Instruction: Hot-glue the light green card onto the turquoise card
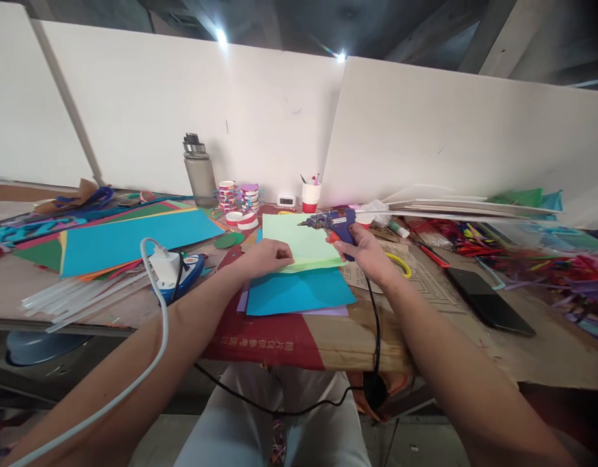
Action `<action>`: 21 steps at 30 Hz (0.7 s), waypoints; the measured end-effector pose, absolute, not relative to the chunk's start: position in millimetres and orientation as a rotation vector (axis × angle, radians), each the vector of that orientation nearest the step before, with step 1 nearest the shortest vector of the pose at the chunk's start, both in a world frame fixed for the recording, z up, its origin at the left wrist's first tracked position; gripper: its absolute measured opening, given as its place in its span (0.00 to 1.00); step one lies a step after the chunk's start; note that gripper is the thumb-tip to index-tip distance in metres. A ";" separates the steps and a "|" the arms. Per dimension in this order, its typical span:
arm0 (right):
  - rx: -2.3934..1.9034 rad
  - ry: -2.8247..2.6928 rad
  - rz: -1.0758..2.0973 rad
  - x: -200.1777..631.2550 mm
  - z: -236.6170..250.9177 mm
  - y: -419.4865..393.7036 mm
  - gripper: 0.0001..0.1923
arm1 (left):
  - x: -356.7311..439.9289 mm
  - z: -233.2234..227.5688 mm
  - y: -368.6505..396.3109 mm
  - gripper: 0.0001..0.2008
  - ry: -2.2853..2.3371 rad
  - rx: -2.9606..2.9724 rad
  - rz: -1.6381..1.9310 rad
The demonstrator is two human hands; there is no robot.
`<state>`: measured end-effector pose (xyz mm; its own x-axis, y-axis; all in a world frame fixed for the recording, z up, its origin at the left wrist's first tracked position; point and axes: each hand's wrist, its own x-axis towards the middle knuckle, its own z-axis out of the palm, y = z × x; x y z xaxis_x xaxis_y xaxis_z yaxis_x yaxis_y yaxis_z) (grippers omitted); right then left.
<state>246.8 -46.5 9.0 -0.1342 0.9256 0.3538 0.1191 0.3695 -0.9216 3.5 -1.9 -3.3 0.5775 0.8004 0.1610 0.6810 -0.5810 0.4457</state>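
The surface (pixel 133 305) is a brown worktop, partly covered by cardboard (pixel 357 337) with a red printed strip at 6 o'clock. At the centre lies a blue sheet (pixel 299 292) over a lilac one, with a pale green sheet (pixel 303 243) on top. At 9 o'clock sit a spread of coloured paper (pixel 133 237), clear glue sticks (pixel 80 298) and a white charger (pixel 165 266). At 11 o'clock stands a grey bottle (pixel 200 172), at 12 a red-and-white cup (pixel 310 196). At 3 o'clock lie a black phone (pixel 488 301) and pipe cleaners (pixel 547 259).
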 end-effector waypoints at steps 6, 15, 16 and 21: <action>-1.016 -1.562 1.012 245.8 10.5 -49.5 0.18 | 3.7 -8.1 2.2 0.13 1.171 2.469 0.429; -1.192 -1.874 0.891 265.8 21.9 -58.9 0.19 | 2.2 -6.7 6.7 0.14 1.223 2.342 0.473; -1.226 -1.936 0.843 267.8 25.2 -60.5 0.19 | 1.9 -6.9 7.7 0.14 1.223 2.341 0.468; -1.373 -2.218 0.501 269.8 36.2 -67.8 0.16 | 5.0 -8.5 7.4 0.15 1.247 2.341 0.461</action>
